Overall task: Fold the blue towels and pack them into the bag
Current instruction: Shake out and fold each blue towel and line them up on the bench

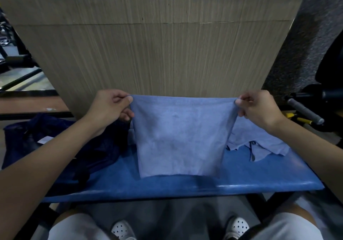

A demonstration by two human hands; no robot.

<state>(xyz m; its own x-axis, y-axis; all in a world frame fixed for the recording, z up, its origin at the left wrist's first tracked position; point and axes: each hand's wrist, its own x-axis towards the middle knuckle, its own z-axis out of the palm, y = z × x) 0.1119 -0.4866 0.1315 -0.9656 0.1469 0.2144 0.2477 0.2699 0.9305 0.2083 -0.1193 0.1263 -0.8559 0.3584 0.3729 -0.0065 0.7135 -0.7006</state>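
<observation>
Two hands: left hand [111, 106] & right hand [258, 106] each pinching a top corner of blue towel [180, 137], hanging over bench [241, 176] ctr.
Pack spot: bag [61, 147] lying at 9 o'clock.
Tip: keeping top edge taut, corners level, prob. giving a square fold.

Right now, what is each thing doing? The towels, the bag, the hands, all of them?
held towel: spread open, hanging from its top corners above the bench, not folded yet
left hand: pinches the held towel's top left corner
right hand: pinches its top right corner
bag: dark blue, slumped on the bench's left end
other towels: crumpled heap, unfolded
bench: blue, holds bag and heap
</observation>
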